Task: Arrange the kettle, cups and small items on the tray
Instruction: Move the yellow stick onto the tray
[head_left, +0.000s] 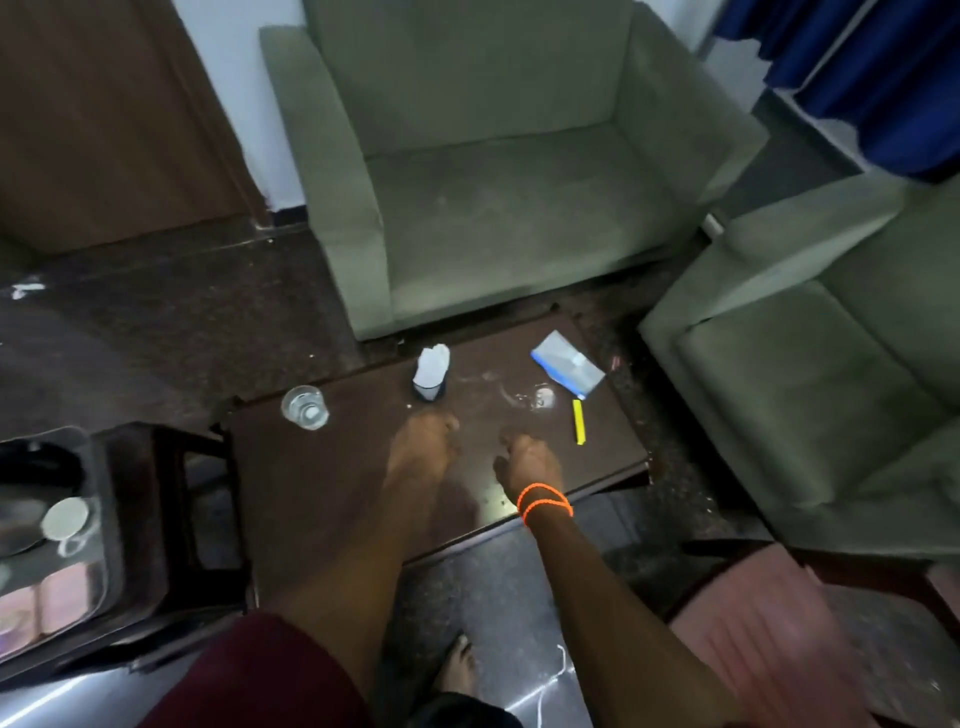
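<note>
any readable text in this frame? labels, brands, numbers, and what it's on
None can be read.
Blue-and-white packet: any print is too blurred to make out.
Yellow stick: no lettering can be made out.
Tissue holder: no label shows.
Glass: plain, no marking.
Cup on the tray at the left: no mark visible.

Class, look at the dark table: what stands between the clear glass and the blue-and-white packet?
In the head view, a dark cup holding white tissue stands between the glass and the packet.
</note>
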